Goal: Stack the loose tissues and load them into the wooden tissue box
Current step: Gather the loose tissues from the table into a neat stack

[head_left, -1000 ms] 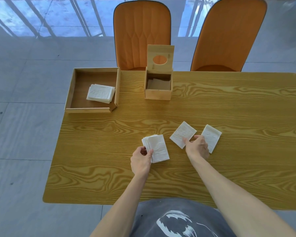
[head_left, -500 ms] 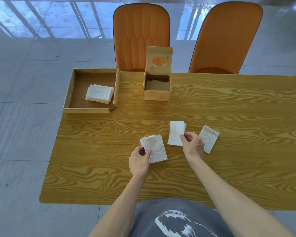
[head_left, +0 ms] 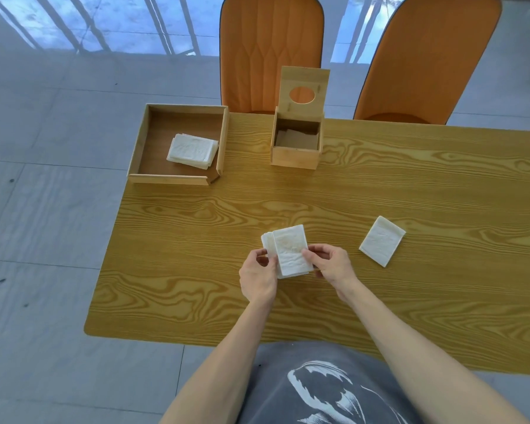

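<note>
A small stack of white tissues (head_left: 289, 250) lies on the table in front of me, its top tissue sitting a little askew to the right. My left hand (head_left: 257, 278) pinches the stack's left lower edge. My right hand (head_left: 331, 264) grips the top tissue at its right edge. One loose tissue (head_left: 381, 240) lies flat to the right, apart from both hands. The wooden tissue box (head_left: 296, 148) stands at the far middle of the table, its lid with a round hole tipped up and open.
A shallow wooden tray (head_left: 178, 179) at the table's far left corner holds another pile of tissues (head_left: 192, 151). Two orange chairs (head_left: 271, 53) stand behind the wooden table (head_left: 410, 185). The table's left edge drops to grey floor tiles.
My right hand picked one loose tissue off the table and carried it left onto the stack held by my left hand. One tissue is left lying at the right.
</note>
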`<state>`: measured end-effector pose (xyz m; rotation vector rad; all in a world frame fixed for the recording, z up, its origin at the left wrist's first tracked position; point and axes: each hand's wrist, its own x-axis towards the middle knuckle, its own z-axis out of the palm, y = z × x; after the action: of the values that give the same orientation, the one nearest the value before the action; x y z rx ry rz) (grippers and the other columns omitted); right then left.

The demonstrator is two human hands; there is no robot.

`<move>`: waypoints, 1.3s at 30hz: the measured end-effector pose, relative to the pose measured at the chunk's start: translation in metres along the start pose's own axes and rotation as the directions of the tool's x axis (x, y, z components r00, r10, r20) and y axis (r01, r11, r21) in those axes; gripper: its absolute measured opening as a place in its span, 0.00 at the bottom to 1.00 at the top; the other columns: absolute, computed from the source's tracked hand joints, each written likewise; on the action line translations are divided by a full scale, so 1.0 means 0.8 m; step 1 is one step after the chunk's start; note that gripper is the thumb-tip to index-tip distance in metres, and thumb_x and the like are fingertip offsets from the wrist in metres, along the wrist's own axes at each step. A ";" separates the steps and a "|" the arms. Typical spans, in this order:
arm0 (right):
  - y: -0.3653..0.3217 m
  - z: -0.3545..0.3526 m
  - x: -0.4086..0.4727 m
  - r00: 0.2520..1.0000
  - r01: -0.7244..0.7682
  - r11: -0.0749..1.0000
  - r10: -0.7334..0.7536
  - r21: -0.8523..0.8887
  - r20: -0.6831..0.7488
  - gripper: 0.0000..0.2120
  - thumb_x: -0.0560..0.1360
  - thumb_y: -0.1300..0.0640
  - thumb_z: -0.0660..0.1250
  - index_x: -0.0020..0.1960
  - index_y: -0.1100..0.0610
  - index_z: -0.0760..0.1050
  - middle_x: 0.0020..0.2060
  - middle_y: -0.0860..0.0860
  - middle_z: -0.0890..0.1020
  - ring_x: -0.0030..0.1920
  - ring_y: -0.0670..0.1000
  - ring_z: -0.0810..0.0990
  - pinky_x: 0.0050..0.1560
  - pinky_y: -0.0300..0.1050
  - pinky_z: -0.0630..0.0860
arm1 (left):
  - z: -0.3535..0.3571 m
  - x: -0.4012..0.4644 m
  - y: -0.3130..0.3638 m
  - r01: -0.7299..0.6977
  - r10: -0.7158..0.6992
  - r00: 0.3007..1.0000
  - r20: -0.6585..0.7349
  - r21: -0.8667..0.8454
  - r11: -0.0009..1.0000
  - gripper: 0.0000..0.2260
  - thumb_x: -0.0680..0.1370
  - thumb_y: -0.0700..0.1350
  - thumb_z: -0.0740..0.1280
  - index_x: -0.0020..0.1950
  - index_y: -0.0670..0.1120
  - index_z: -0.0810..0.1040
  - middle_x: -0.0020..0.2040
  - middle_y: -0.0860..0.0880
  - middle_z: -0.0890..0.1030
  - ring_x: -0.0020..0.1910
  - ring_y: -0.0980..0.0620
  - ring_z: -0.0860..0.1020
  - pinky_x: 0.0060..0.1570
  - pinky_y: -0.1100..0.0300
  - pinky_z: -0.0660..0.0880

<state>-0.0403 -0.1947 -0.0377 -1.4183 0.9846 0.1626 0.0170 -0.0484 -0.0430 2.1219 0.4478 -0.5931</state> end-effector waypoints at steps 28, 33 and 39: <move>0.004 -0.037 0.008 0.847 -0.041 0.888 -0.212 -0.457 -0.488 0.10 0.78 0.48 0.67 0.51 0.54 0.80 0.41 0.46 0.82 0.43 0.50 0.80 0.40 0.43 0.72 | 0.003 0.008 -0.002 -0.072 0.070 0.997 0.022 0.099 0.992 0.17 0.73 0.57 0.74 0.57 0.51 0.79 0.43 0.56 0.81 0.43 0.53 0.82 0.45 0.54 0.79; -0.001 -0.083 0.017 0.717 -0.165 0.967 -0.017 -0.193 -0.697 0.11 0.77 0.49 0.65 0.55 0.52 0.78 0.47 0.48 0.83 0.47 0.53 0.81 0.44 0.47 0.77 | 0.012 0.005 0.004 -0.104 0.099 0.994 0.047 0.122 0.987 0.18 0.73 0.58 0.74 0.57 0.51 0.79 0.44 0.56 0.82 0.43 0.53 0.82 0.44 0.55 0.79; 0.009 -0.114 0.023 0.669 -0.287 0.956 0.155 -0.060 -0.727 0.18 0.76 0.46 0.69 0.60 0.55 0.71 0.57 0.54 0.79 0.48 0.55 0.80 0.46 0.49 0.76 | 0.022 0.002 0.014 -0.116 0.107 0.992 0.068 0.142 0.983 0.19 0.72 0.59 0.74 0.58 0.51 0.79 0.43 0.57 0.81 0.42 0.54 0.81 0.41 0.56 0.78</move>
<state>-0.0767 -0.2803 -0.0412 -1.5406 1.8433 -0.1590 0.0197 -0.0691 -0.0453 2.2447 0.2562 -0.6394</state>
